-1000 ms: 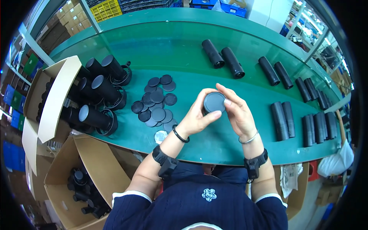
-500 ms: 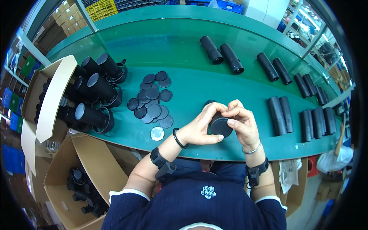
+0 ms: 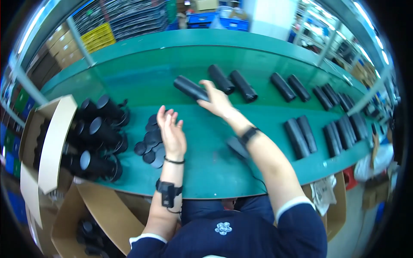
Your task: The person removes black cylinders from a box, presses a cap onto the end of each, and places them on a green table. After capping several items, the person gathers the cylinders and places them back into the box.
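Note:
My right hand point(image 3: 217, 101) reaches to the far part of the table, its thumb and fingers on either side of the near end of a black tube point(image 3: 188, 87). The tube lies slanted, left of two similar black tubes point(image 3: 243, 86). My left hand point(image 3: 172, 133) is raised with nothing in it, fingers apart and slightly curled. It is beside a loose pile of flat black discs point(image 3: 151, 139) and covers part of it.
Black tubes with wide ring-shaped bases point(image 3: 105, 133) stand at the left by an open carton point(image 3: 56, 137). Another carton point(image 3: 107, 210) below holds black parts. More paired tubes point(image 3: 297, 137) lie at the right. A blurred dark device point(image 3: 237, 147) with a cable hangs at my right wrist.
My hands have parted. The right hand has moved far and left with the black tube; the left has let go and drawn left to the discs. The view has also shifted.

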{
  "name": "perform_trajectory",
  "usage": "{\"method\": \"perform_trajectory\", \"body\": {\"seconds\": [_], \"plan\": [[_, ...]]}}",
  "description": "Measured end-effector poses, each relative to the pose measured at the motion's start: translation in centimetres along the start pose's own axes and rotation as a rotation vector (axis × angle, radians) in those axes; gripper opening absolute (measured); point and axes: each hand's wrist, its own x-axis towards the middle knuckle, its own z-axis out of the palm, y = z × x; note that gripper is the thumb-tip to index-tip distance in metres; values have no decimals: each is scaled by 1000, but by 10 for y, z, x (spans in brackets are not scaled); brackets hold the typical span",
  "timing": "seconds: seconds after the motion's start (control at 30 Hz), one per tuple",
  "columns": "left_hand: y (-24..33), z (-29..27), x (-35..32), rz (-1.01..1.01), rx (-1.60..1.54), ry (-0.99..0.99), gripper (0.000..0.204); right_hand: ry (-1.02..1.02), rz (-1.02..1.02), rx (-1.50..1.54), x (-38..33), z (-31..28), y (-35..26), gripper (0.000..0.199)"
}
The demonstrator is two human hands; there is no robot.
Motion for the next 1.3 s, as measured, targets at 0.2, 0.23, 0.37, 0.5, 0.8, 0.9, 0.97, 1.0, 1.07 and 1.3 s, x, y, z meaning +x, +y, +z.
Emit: {"method": "perform_trajectory", "body": {"seconds": [0.2,0.23,0.37,0.5,0.8,0.9,0.97,1.0,1.07,1.3], "plan": [[-10,3,-1,73,311,-259,36,-73,285,-256,73,38,56,50],[-8,-8,-1,67,329,-240,34,-35,206,-349,63,24,36,45],[-2,-1,-13,-57,332,-266,24,106,201,-760,-49,-110,6,48],[-11,23,-26,-212,313,-415,18,-10,792,-1005,-181,-186,82,92],[6,69,-72,79,537,-813,75,41,213,589,-173,-98,-53,80],[24,61,-76,153,591,-854,79,-14,176,1052,-172,-80,-45,58],[32,52,-73,120,624,-880,80,-77,211,1375,-170,-77,-48,46],[33,47,-69,157,726,-908,80,-32,237,1286,-170,-71,-50,43],[33,39,-72,187,814,-922,78,13,263,1223,-173,-63,-56,37],[28,25,-90,271,691,-847,63,-73,140,1208,-178,-60,-68,35]]}}
